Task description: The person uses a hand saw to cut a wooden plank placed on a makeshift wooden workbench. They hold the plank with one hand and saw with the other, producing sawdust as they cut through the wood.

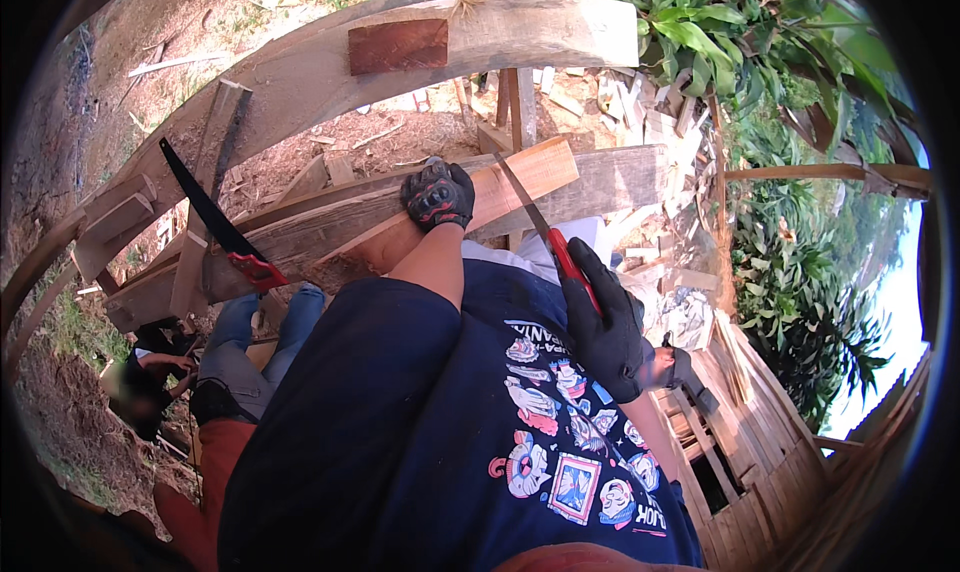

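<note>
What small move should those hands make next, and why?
Probably a gentle stroke of the saw: its blade lies across the pale board, the right grip holds the red handle, and the left grip rests on the board, seemingly steadying it.

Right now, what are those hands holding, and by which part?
The right hand holds a saw by its red handle. The left hand rests on the light wooden board; whether it grips cannot be told.
</note>
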`<state>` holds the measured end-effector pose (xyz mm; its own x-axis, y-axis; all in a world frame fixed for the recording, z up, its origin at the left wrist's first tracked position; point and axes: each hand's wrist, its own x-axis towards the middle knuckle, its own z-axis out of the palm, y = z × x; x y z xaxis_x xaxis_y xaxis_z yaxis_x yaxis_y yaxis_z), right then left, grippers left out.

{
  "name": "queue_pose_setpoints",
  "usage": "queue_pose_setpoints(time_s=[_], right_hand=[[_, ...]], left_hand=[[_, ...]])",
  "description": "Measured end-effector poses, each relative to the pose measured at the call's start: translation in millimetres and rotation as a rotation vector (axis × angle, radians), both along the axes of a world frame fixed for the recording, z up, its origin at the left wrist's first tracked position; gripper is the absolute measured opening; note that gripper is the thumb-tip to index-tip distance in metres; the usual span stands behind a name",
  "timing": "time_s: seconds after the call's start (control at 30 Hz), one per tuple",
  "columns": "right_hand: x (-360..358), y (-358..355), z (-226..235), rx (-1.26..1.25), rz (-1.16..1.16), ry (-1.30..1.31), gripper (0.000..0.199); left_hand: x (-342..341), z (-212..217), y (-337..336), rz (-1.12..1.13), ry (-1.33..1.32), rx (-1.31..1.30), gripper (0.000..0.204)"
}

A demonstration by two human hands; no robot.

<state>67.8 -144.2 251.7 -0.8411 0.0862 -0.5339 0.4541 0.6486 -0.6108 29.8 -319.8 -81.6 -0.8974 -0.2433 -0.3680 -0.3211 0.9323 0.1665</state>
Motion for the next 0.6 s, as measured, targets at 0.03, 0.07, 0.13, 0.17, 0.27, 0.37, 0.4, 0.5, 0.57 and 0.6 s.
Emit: queue_pose_setpoints(time_s=[0.03,0.07,0.13,0.17,0.27,0.37,0.4,0.5,0.57,0.6], right_hand=[[9.0,7.2,4.0,0.084,0.124,0.032,0.046],[16.6,12.4,2.1,0.123,0.197,0.126,0.045],[30.3,18.0,-10.3,0.187,0.35,0.316,0.044],[33.7,18.0,-12.3,0.137,0.261,0.276,0.044],[49.4,14.0,-19.8,-0.01,0.027,0.19,0.045],[55.3,11.2,-13.6,-0.07,-0.11,0.056,0.046],[56.0,10.4,-9.7,-0.076,-0.139,0.031,0.045],[59.9,10.5,-0.3,-0.078,-0.19,-0.016,0.044],[65.5,14.1,2.9,-0.06,-0.177,-0.008,0.043],[68.8,15.1,3.7,-0.049,-0.197,-0.015,0.044]], left_hand=[[-3.5,7.5,1.3,0.008,0.002,-0.003,0.033],[-11.9,13.8,4.4,0.011,-0.121,-0.025,0.044],[-11.5,11.0,3.6,0.001,-0.098,-0.015,0.045],[-11.4,10.1,3.9,0.0,-0.086,-0.01,0.045],[-12.1,11.0,2.4,-0.017,-0.109,-0.008,0.046],[-9.6,11.4,1.9,-0.017,-0.092,-0.008,0.046],[-10.2,12.7,1.7,-0.023,-0.079,-0.012,0.046],[-14.0,17.7,2.4,-0.036,-0.125,0.001,0.046],[-12.1,10.7,0.4,-0.026,-0.1,0.008,0.043],[-12.1,11.3,0.2,-0.024,-0.089,0.01,0.041]])
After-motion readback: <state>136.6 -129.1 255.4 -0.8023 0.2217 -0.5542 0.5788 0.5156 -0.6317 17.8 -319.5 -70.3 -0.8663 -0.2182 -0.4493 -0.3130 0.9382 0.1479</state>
